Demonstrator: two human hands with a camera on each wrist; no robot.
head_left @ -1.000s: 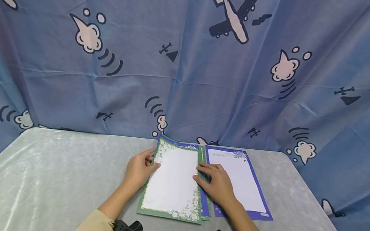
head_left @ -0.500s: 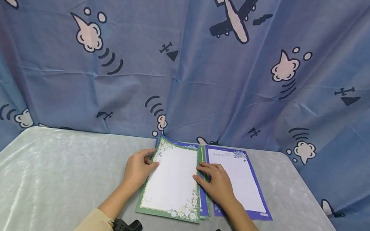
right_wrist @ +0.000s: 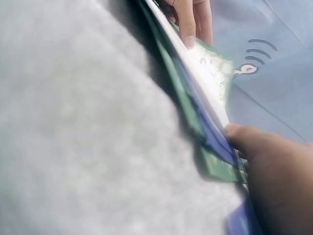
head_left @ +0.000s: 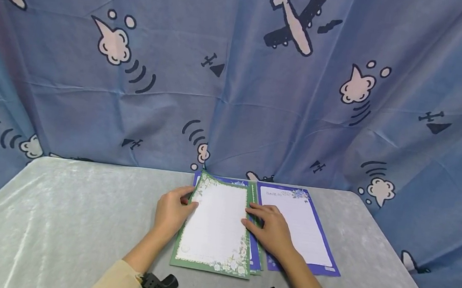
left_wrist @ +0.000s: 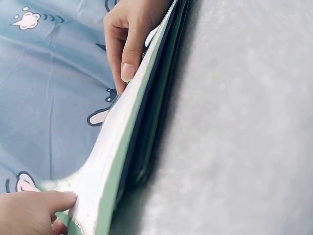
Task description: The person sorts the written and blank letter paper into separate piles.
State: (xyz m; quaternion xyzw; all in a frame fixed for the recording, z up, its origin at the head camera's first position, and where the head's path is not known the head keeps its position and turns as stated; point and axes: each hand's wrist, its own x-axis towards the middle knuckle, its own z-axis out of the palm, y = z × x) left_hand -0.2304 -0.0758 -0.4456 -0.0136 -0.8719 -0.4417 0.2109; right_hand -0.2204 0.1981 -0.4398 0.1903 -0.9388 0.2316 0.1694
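A white sheet of stationery paper with a green floral border (head_left: 218,227) lies on top of a small stack in the middle of the table. Its far left corner curls upward. My left hand (head_left: 172,210) pinches its left edge, thumb on top and fingers behind. At the opposite edge my right hand (head_left: 271,228) grips with thumb and fingertips. Under the top sheet, blue-bordered paper (head_left: 255,254) and another green-bordered sheet (head_left: 259,272) stick out at the right. In the right wrist view, the stacked edges (right_wrist: 195,107) are slightly fanned and uneven.
A blue-bordered sheet (head_left: 299,221) with flowers in its corner lies to the right, partly under my right forearm. The pale cloth-covered table (head_left: 79,222) reaches back to a blue curtain (head_left: 172,62) printed with airplanes. Each wrist wears a black camera mount (head_left: 160,286).
The top sheet has shifted very slightly left and its far left corner now curls more. Both hands stay nearly still; the head view has tilted a little.
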